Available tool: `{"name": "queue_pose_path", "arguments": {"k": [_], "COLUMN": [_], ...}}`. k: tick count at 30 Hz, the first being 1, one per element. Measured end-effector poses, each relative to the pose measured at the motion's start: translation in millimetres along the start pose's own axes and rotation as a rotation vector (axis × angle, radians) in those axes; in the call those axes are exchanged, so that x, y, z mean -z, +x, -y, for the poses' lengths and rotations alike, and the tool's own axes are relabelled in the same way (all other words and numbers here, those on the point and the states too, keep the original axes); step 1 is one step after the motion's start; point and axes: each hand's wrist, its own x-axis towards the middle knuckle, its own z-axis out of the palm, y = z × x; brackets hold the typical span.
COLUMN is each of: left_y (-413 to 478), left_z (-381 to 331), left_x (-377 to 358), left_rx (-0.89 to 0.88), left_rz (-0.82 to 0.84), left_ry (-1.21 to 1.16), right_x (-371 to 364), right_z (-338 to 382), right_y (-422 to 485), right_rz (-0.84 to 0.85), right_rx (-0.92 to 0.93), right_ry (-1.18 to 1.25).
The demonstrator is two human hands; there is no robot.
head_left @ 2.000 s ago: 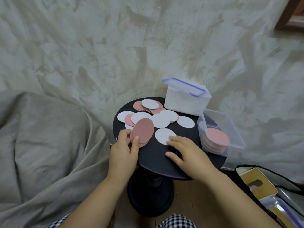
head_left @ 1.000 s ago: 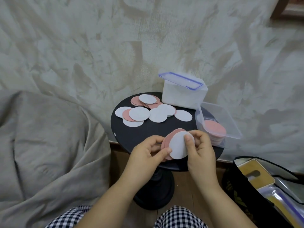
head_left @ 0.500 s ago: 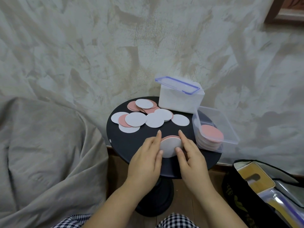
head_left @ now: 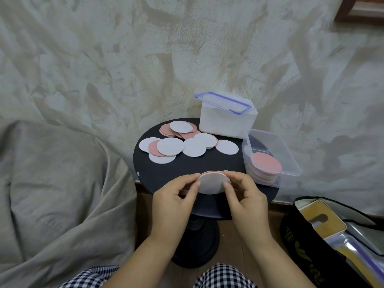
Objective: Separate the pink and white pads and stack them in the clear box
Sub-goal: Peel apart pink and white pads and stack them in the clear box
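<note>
Both hands meet over the near edge of the black table (head_left: 158,169): left hand (head_left: 173,199) and right hand (head_left: 247,196) pinch a small pad stack (head_left: 212,183), white on top, fingers curled round its sides. Clear box (head_left: 291,154) sits right.

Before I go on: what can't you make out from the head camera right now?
Held pads, head view: the white top pad plus the left hand and right hand hide how many pink ones lie beneath.
Pink stack in the clear box: its hazy wall hides the count.
Lidded container: whitish walls hide the contents.
Black bag: cut off by the right edge.
</note>
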Motion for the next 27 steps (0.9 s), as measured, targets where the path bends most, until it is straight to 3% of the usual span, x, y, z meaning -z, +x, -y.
{"name": "queue_pose_path", "arguments": {"k": [7,12,16,21,27], "left_y": [1.8,1.6,4.3,14.7,31.3], "left_z": [2.2,1.6,-3.3,-22.8,-42.5], "left_x": [-1.1,-1.8,-4.8,-19.2,-60.0], "left_rx": [-0.100,-0.098,-0.085,-0.084,-0.034], "left_rz": [-0.059,-0.057,-0.018,0.084,0.258], "left_ry": [0.068,0.063,0.047,0.008,0.009], "right_x": [0.0,0.7,7.5,40.1,105.5], "right_z": [-8.2,-9.8,-6.2,0.8,4.8], "right_y": [0.1,1.7,3.9,22.5,66.8], "right_rz": [-0.088,-0.084,-0.054,0.042,0.051], "right_rx": [0.156,0.164,0.074,-0.186,-0.290], "right_ry": [-0.071,-0.070,-0.046,0.122,0.124]}}
